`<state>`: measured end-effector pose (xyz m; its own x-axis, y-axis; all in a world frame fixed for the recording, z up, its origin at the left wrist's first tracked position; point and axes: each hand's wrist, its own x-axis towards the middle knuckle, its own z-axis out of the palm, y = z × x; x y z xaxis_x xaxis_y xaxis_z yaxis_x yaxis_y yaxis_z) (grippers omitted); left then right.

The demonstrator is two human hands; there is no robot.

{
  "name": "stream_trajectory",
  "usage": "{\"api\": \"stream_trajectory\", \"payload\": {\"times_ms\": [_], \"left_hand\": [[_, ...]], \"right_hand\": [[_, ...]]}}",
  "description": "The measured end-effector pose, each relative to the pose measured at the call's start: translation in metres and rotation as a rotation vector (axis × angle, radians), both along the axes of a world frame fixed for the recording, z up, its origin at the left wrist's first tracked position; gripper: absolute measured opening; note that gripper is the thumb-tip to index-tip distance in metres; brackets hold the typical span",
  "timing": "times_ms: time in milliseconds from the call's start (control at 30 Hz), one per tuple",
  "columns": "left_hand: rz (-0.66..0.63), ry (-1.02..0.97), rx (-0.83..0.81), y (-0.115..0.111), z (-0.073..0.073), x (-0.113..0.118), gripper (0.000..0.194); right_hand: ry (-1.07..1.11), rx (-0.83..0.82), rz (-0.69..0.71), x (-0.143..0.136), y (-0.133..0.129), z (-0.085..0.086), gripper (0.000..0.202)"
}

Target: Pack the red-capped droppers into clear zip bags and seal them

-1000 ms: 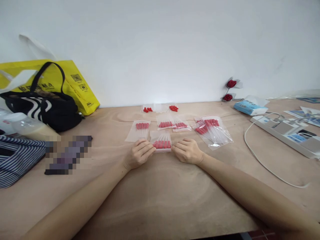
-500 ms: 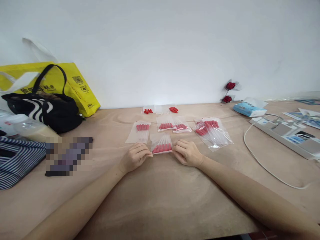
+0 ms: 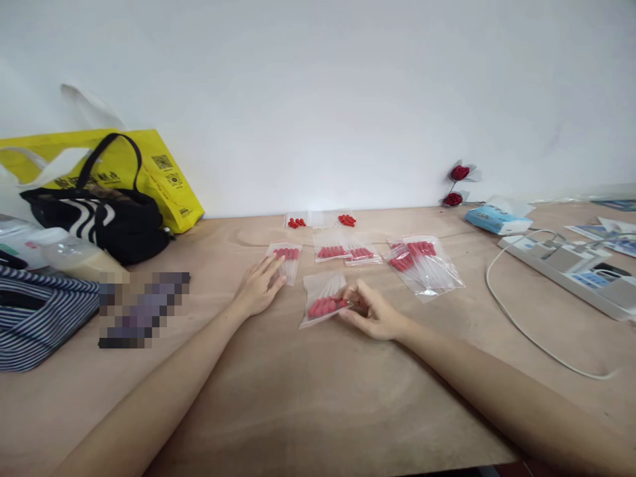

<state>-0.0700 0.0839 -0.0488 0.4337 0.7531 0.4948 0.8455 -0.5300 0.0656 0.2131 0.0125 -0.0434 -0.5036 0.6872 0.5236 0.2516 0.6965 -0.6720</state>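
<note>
My right hand (image 3: 373, 310) pinches the right edge of a small clear bag (image 3: 322, 298) holding several red-tipped sticks, tips toward me. To the left, my left hand (image 3: 259, 283) lies with fingers spread, its fingertips on another clear bag (image 3: 289, 266) of red-tipped sticks. Behind the held bag are two more such bags, one (image 3: 331, 248) beside the other (image 3: 362, 254). A larger pile of bagged red-tipped sticks (image 3: 424, 265) lies at the right.
Red-tipped bags (image 3: 297, 223) lie by the wall. On the left are a yellow bag (image 3: 176, 192), a black bag (image 3: 126, 228), a bottle (image 3: 74, 258) and a striped bag (image 3: 44, 318). Tissues (image 3: 491, 218), a power strip (image 3: 571, 278) with its cable, and red flowers (image 3: 460, 173) are right.
My left hand has let go of the near bag and moved left and away from me onto the other bag. The near bag is now tilted, its left side lower, with my right hand still on it.
</note>
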Motion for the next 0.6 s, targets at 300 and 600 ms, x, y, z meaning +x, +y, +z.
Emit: {"api": "stream_trajectory", "payload": {"times_ms": [300,600], "left_hand": [[0.129,0.069,-0.293,-0.028,0.006,-0.012,0.051],[0.115,-0.010,-0.281,-0.057,0.026,-0.020,0.034]], "right_hand": [[0.109,0.202,-0.013,-0.008,0.019,0.012,0.008],[-0.102,0.225,-0.288,-0.029,0.114,0.004,0.013]]}}
